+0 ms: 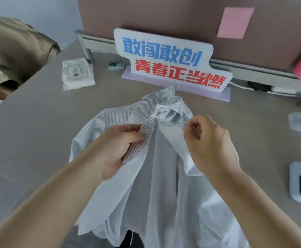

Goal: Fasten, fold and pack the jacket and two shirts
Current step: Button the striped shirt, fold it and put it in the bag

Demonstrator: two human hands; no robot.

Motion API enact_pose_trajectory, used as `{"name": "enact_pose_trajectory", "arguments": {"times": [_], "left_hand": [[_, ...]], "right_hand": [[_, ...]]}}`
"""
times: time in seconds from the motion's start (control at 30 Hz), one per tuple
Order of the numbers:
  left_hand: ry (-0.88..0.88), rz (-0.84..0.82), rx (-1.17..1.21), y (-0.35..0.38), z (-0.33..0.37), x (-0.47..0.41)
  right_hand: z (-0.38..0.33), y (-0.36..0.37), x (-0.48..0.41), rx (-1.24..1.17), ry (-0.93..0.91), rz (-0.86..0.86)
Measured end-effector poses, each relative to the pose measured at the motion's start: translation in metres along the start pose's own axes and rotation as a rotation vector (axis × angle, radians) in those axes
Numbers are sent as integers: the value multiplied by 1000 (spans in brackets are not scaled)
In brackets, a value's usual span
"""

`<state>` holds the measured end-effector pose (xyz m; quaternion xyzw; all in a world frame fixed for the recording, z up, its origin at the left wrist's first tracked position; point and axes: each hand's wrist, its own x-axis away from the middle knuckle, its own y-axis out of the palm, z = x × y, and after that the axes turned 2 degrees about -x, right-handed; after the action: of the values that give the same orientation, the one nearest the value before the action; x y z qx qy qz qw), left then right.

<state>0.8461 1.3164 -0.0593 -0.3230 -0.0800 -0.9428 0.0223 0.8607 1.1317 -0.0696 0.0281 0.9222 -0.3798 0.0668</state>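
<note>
At the counter's centre lies the shirt, collar toward 12 o'clock, the left hand and right hand each pinching a front edge, seemingly to line them up for buttoning.

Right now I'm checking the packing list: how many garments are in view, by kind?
Striped white button shirt, held at its front edges by the left hand and right hand: 1
Tan jacket, far left: 1
Total: 2

The standing sign on the counter is displaying "敢闯敢创" in blue and, below it, "青春正当燃" in red. The packet label is reading as illegible.
</note>
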Motion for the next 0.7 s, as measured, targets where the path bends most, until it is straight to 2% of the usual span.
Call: {"name": "enact_pose_trajectory", "arguments": {"times": [0.07, 0.17, 0.27, 0.4, 0.6, 0.7], "left_hand": [[20, -43, 43, 4, 9, 13], [57, -108, 53, 12, 18, 35], [50, -88, 91, 17, 18, 46], [35, -44, 88, 18, 13, 46], [-30, 39, 57, 8, 19, 20], [-5, 37, -29, 2, 28, 1]], "right_hand": [[-20, -12, 7, -57, 71, -25], [-41, -16, 25, -90, 169, -192], [-45, -12, 39, -91, 244, -246], [-43, -2, 48, -87, 312, -227], [-43, 2, 40, -89, 328, 4], [-41, 1, 31, -26, 360, -67]]}}
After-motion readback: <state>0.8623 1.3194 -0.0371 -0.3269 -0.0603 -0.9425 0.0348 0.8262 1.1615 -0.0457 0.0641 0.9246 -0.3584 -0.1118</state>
